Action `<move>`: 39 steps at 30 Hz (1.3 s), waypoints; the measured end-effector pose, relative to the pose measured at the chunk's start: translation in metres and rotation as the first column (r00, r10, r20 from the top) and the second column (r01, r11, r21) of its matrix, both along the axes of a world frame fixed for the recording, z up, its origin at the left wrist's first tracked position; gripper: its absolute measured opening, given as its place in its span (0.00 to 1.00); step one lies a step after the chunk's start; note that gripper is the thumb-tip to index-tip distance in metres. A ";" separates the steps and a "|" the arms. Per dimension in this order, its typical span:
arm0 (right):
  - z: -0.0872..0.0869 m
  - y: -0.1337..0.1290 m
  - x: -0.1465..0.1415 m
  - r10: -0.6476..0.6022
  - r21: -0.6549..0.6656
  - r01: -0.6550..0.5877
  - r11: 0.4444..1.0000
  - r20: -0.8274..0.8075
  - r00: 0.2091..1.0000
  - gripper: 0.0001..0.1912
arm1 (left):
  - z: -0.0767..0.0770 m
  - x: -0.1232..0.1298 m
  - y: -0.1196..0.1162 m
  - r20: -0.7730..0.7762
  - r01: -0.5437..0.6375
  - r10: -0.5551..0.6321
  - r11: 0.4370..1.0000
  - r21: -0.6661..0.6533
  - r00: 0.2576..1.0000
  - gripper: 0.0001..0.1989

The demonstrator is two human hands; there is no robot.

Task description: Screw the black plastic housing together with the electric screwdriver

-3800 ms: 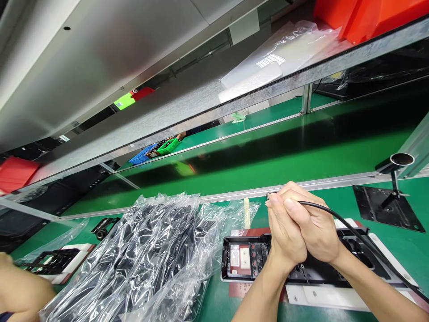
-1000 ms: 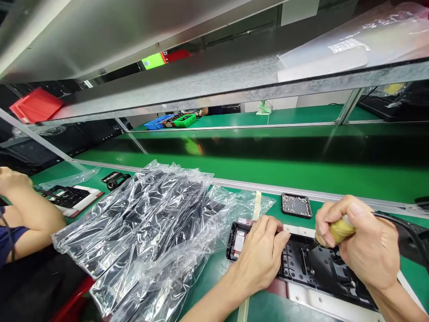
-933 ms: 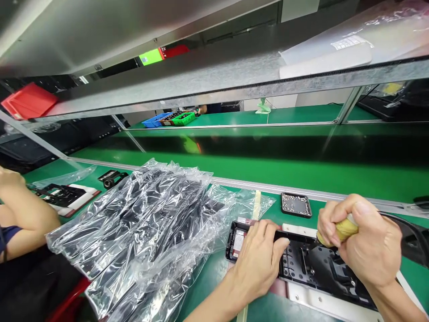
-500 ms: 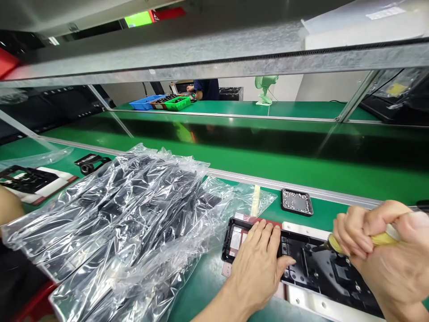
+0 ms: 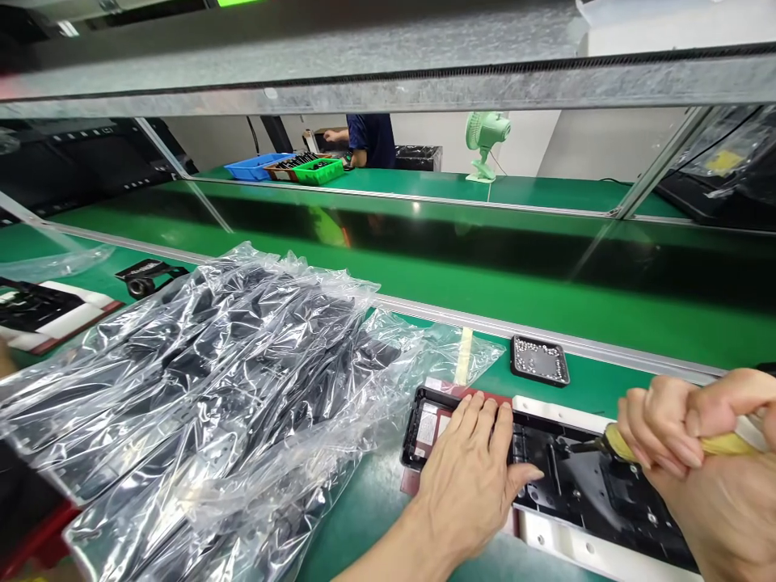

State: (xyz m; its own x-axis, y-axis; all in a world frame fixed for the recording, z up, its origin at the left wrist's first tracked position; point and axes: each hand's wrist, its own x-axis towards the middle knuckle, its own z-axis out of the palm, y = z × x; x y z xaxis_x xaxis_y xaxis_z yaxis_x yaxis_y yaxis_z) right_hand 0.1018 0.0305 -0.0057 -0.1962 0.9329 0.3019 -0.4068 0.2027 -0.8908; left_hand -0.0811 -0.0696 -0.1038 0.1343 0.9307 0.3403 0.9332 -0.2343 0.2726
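Note:
A long black plastic housing (image 5: 550, 477) lies between white fixture blocks (image 5: 561, 543) at the lower right. My left hand (image 5: 470, 477) rests flat across its left part, fingers stretched out and thumb apart. The fingers of my right hand (image 5: 697, 436) are wrapped round the yellow handle of a screwdriver (image 5: 622, 443). Its shaft slants leftward, low over the housing; whether the tip touches a screw cannot be made out. A small black tray of screws (image 5: 539, 360) sits behind the housing.
Clear plastic bags (image 5: 242, 388) with dark parts cover the middle left. A black part (image 5: 149, 277) and another fixture (image 5: 54, 315) lie at far left. A metal shelf (image 5: 364, 97) crosses overhead. Across the bench are a green fan (image 5: 483, 145), bins (image 5: 318, 171) and a person (image 5: 371, 141).
The view has shifted slightly. My right hand and the screwdriver appear a little further right; my left hand stays on the housing. The person's arm across the bench has moved.

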 end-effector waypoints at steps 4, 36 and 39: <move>-0.010 0.003 0.010 0.020 -0.001 -0.020 1.000 -0.006 1.000 0.24 | 0.000 0.000 0.001 -0.001 -0.007 0.007 1.000 0.009 1.000 0.35; 0.020 -0.006 -0.018 -0.033 0.006 0.033 0.999 0.014 0.999 0.17 | 0.002 0.000 0.001 0.022 0.011 -0.010 0.999 -0.053 1.000 0.34; 0.020 -0.006 -0.017 -0.016 -0.007 0.016 1.000 -0.004 1.000 0.18 | 0.001 0.000 0.000 0.003 0.009 -0.009 0.999 -0.045 1.000 0.33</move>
